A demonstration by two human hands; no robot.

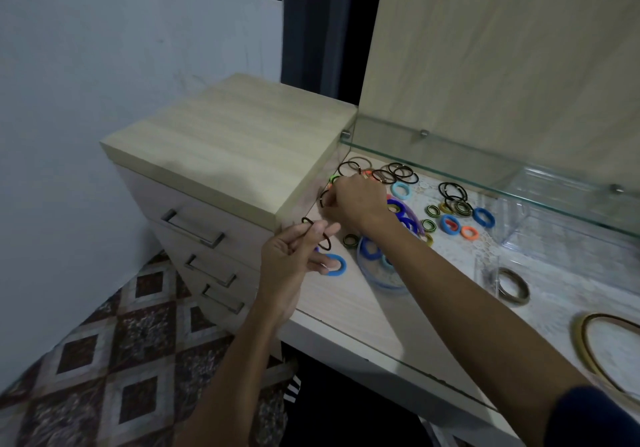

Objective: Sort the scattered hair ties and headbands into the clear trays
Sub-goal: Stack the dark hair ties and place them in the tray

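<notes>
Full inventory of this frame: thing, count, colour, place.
thin hair ties: many, black and brown, back of desk
fabric hair ties: several, blue, orange, striped green, mid desk
blue hair tie: one, near desk edge
clear tray: one, right, under glass shelf
headbands: two, dark and gold, right
drawer unit: one, pale wood, left
left hand: holds black hair tie
right hand: pinches a dark tie

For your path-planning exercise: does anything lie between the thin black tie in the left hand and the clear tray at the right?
Yes. The right arm crosses between the black hair tie and the clear tray, and scattered ties lie there.
</notes>
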